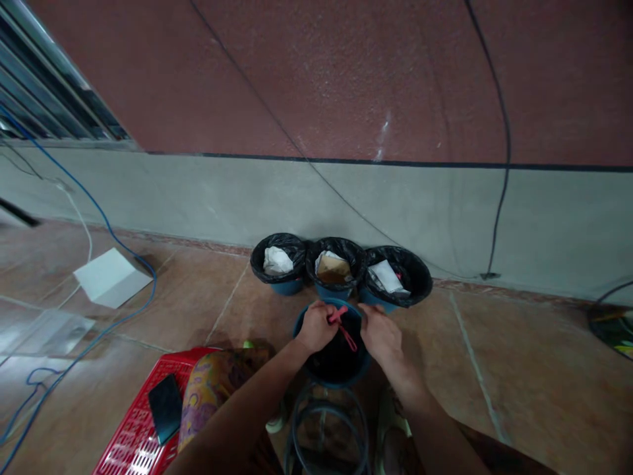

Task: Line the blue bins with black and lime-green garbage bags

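A blue bin (302,323) with a black liner inside sits on the floor right before me. My left hand (315,326) is closed at its far rim, pinching a pink drawstring (343,324) of the liner. My right hand (380,335) rests on the bin's right rim with its fingers curled, gripping the liner edge there. Behind the bin, against the wall, stand three blue bins with black liners: the left one (278,262) holds white paper, the middle one (335,265) brown paper, the right one (398,274) a white sheet.
A red plastic basket (133,435) lies at lower left with a black phone (165,407) on it. A white box (111,277) and blue cable (123,247) lie on the tiled floor at left. A round wire frame (329,429) sits near my knees. Black cables hang on the wall.
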Demonstrator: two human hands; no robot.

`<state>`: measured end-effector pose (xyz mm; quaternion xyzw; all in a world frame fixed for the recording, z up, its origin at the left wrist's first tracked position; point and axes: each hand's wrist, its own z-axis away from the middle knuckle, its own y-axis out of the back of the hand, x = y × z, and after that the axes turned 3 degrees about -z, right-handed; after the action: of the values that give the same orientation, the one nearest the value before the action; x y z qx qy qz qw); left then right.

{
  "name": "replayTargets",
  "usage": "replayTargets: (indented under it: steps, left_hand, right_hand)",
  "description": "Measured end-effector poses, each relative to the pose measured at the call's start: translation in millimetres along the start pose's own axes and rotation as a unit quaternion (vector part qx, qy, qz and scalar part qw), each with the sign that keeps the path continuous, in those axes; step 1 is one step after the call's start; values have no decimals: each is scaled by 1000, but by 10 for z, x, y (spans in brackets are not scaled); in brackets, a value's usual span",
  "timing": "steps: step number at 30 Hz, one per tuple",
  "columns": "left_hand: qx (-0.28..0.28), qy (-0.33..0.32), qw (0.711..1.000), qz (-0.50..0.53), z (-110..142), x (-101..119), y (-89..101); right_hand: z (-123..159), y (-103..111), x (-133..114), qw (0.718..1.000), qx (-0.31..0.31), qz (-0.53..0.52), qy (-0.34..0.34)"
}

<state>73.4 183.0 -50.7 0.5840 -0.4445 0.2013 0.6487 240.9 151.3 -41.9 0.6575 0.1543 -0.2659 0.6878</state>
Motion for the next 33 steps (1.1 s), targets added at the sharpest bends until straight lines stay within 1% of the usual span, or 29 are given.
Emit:
replayTargets:
  steps: [1,2,4,5,7,9,11,13,15,16,18,20,22,24,27,29,31,33]
  left_hand:
    - [11,-30,999,-42,2,9,0]
    - [17,-51,996,-65,7,15,-3]
    - [14,-68,995,-77,24,9,-22]
    - [12,-66,995,-77,36,-4,-37]
    - [19,-54,996,-73,65,-47,-75]
    - [41,-46,996,-64,91,-102,-117]
    - [80,-29,995,-56,107,-155,-153]
    - [108,-5,993,-54,111,-196,-179]
    - [100,9,994,-45,117,-230,-191]
    - [87,10,995,-38,126,-247,-193]
    - [71,23,997,-36,162,-291,-196]
    - [75,65,994,-53,223,-353,-198]
    - [72,115,988,-72,297,-431,-205]
    - [59,151,984,-79,360,-506,-220]
    - [48,174,982,-62,405,-571,-255]
    - [37,181,982,-41,414,-577,-281]
    - [27,189,981,-26,435,-570,-297]
    - [43,194,980,-22,485,-574,-293]
  right_hand:
    - [-45,-37,-28,999,2,-37,34]
    - [-87,-91,-50,993,-12,-90,70]
    - [-153,-227,-64,967,-76,-216,114]
    - [-175,-298,-54,949,-103,-275,115]
    - [-202,-414,-15,920,-126,-358,99]
    - [-213,-479,30,907,-131,-394,73]
    - [-218,-501,65,902,-150,-404,33]
    - [-222,-508,91,899,-170,-404,-5]
    - [-224,-517,126,907,-169,-384,-20]
    - [-223,-525,152,917,-160,-366,-20]
    - [-210,-541,227,944,-125,-305,-15]
    - [-183,-559,321,972,-76,-219,-26]
    - [-143,-584,406,986,-49,-149,-47]
    - [-91,-624,449,988,-53,-139,-49]
    - [4,-719,410,987,-60,-151,-5]
    - [74,-803,345,991,-65,-118,23]
    - [138,-890,285,993,-87,-74,39]
    - [179,-955,246,992,-108,-46,43]
